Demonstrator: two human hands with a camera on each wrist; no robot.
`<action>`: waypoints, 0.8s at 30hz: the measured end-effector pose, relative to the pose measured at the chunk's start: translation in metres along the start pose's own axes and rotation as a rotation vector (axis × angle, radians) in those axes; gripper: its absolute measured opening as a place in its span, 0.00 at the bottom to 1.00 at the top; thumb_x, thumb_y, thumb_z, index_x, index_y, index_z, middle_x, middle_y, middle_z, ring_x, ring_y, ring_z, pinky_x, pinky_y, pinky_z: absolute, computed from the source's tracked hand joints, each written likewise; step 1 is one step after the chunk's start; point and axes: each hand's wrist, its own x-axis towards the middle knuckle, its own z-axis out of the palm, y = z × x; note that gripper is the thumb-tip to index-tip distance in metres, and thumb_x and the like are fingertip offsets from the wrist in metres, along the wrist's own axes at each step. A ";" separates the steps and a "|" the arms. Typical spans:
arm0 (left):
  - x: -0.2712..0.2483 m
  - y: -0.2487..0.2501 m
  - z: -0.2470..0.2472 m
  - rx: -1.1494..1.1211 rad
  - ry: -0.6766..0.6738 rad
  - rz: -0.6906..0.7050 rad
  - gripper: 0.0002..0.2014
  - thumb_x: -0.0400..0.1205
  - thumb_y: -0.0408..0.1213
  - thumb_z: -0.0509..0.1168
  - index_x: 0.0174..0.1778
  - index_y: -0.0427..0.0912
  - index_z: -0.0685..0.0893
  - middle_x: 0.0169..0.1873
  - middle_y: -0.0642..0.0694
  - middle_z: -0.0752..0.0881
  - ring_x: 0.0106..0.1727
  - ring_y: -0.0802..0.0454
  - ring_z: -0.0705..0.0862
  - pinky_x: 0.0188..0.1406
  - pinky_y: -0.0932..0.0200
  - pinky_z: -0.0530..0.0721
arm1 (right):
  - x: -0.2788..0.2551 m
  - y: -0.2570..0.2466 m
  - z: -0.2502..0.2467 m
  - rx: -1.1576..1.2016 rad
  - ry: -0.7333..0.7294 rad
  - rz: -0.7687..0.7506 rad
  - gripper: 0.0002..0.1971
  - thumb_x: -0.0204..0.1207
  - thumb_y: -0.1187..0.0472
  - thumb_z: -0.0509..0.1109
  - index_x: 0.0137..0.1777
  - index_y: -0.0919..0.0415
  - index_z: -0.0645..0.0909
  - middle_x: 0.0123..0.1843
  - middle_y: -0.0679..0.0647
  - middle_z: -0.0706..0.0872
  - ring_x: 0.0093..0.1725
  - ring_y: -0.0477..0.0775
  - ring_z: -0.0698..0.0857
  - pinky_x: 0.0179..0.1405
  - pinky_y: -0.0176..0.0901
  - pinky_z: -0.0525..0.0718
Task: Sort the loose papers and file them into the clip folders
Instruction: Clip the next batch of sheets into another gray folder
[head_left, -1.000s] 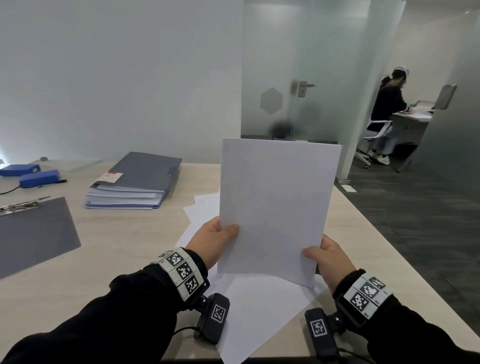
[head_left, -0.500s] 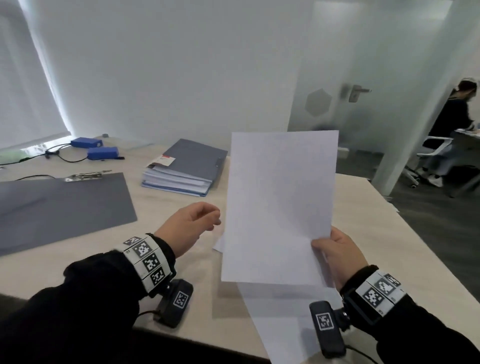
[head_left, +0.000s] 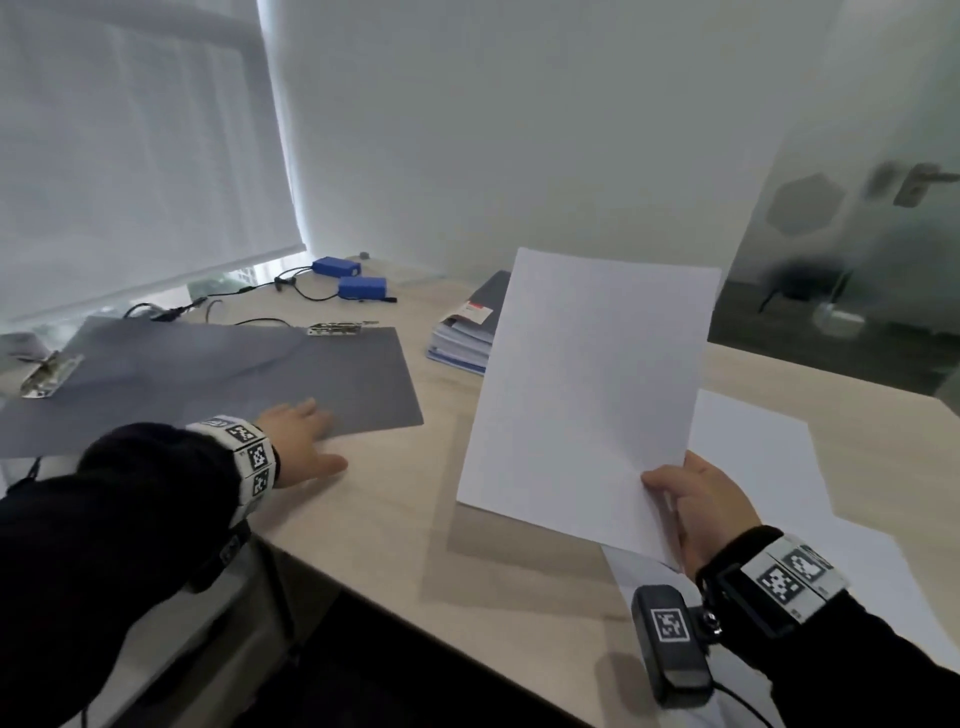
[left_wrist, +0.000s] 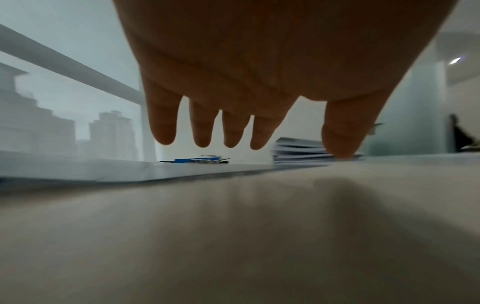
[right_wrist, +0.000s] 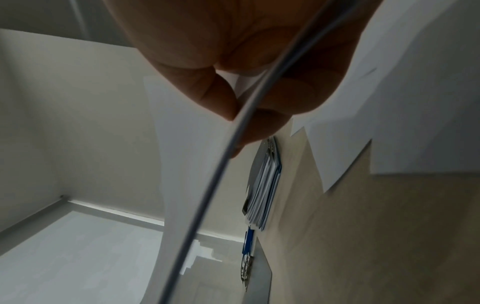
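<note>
My right hand (head_left: 685, 499) pinches the lower right corner of a thin stack of white sheets (head_left: 587, 395), held upright above the table; thumb and fingers clamp the stack's edge (right_wrist: 233, 131) in the right wrist view. An open grey clip folder (head_left: 208, 379) lies flat at the left, with metal clips (head_left: 335, 328) at its far edge. My left hand (head_left: 306, 441) reaches over the folder's near edge with straight, spread fingers (left_wrist: 202, 127), holding nothing. More loose white papers (head_left: 769, 467) lie on the table at the right.
A closed grey folder on a thick stack of filed papers (head_left: 467, 332) sits at the back centre. Two blue boxes (head_left: 363, 287) with black cables lie near the window. The table's front edge (head_left: 415, 603) runs diagonally below my hands. A glass door (head_left: 883, 208) stands at the right.
My left hand let go of the sheets and moved left to the open grey folder. The right hand alone holds the stack now. My view has turned left.
</note>
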 end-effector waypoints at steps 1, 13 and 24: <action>0.001 -0.008 0.004 -0.005 -0.003 -0.031 0.42 0.81 0.66 0.59 0.87 0.48 0.54 0.87 0.43 0.54 0.86 0.42 0.58 0.84 0.52 0.56 | 0.001 0.001 0.005 0.000 -0.005 0.005 0.09 0.76 0.75 0.64 0.46 0.62 0.82 0.43 0.61 0.89 0.40 0.63 0.85 0.39 0.47 0.79; -0.048 -0.005 0.019 0.033 -0.040 0.068 0.60 0.53 0.86 0.52 0.76 0.50 0.70 0.79 0.41 0.66 0.80 0.38 0.65 0.79 0.46 0.66 | 0.004 0.002 0.044 -0.001 -0.054 0.028 0.06 0.75 0.73 0.65 0.43 0.62 0.80 0.44 0.62 0.87 0.43 0.65 0.84 0.48 0.55 0.79; -0.097 0.027 0.025 0.264 -0.058 0.394 0.53 0.61 0.72 0.72 0.81 0.57 0.60 0.71 0.51 0.68 0.71 0.44 0.72 0.69 0.45 0.79 | -0.007 -0.004 0.024 0.098 0.021 0.008 0.06 0.72 0.73 0.66 0.39 0.63 0.78 0.43 0.64 0.86 0.44 0.65 0.84 0.51 0.60 0.80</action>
